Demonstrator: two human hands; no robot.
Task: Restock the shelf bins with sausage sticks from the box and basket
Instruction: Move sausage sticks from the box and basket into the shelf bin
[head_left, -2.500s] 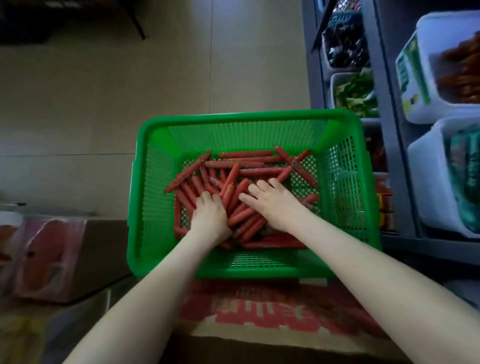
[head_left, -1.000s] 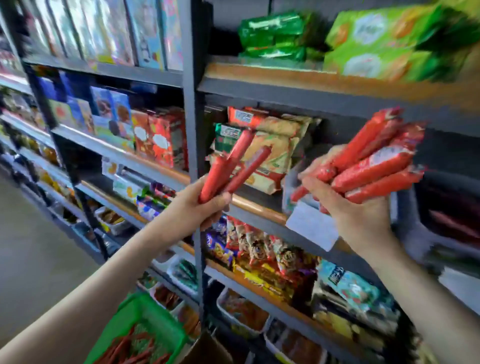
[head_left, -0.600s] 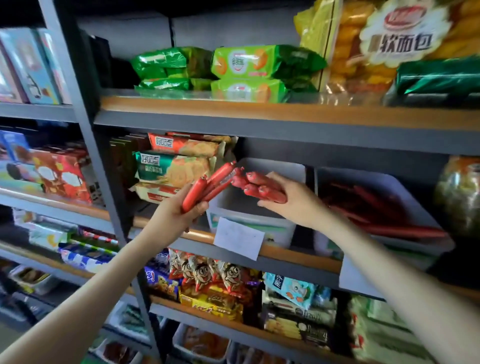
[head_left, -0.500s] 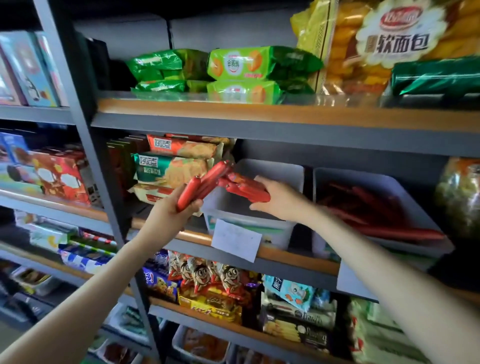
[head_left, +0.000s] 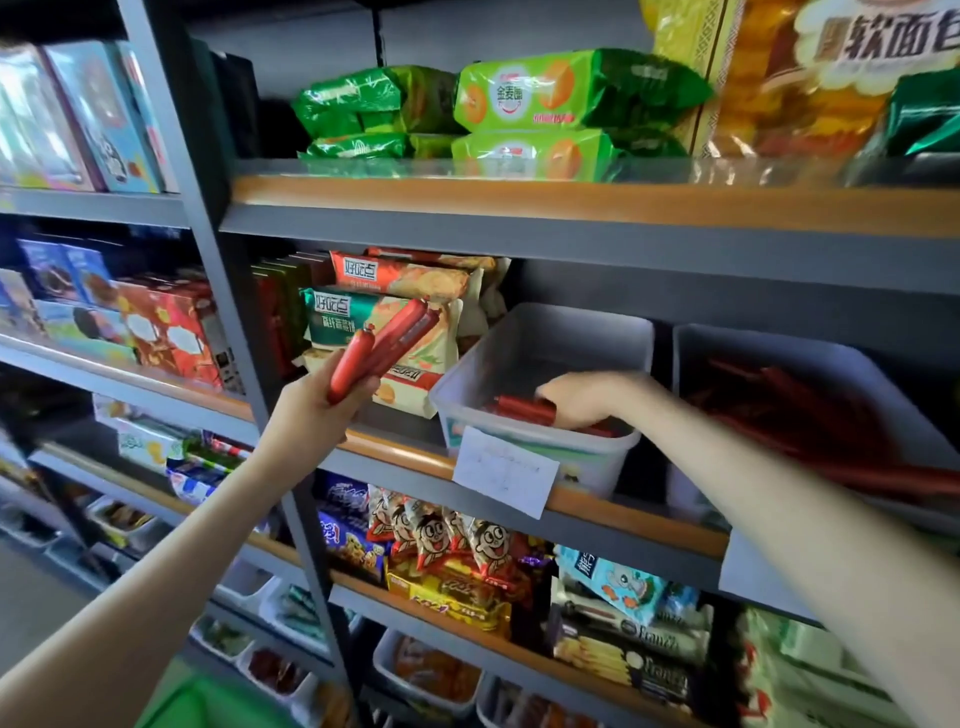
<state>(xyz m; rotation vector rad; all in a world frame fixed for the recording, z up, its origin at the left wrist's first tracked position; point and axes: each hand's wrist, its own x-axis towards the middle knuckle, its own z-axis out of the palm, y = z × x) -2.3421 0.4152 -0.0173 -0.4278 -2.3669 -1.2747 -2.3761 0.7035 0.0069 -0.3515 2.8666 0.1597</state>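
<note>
My left hand (head_left: 317, 410): fingers and thumb clamped round a small bundle of red plastic-wrapped sausage sticks (head_left: 384, 340), tilted up to the right, in the air just left of the bins. My right hand (head_left: 587, 400): down inside the translucent grey plastic bin (head_left: 545, 332), fingers curled over a second bunch of red sticks (head_left: 522, 409) near its front wall. A white paper label (head_left: 506, 470) hangs on the shelf edge below that bin. The neighbouring grey bin (head_left: 779, 358) on the right holds longer thin red sticks (head_left: 831, 436). Green plastic basket corner (head_left: 208, 701) near me, bottom left.
</note>
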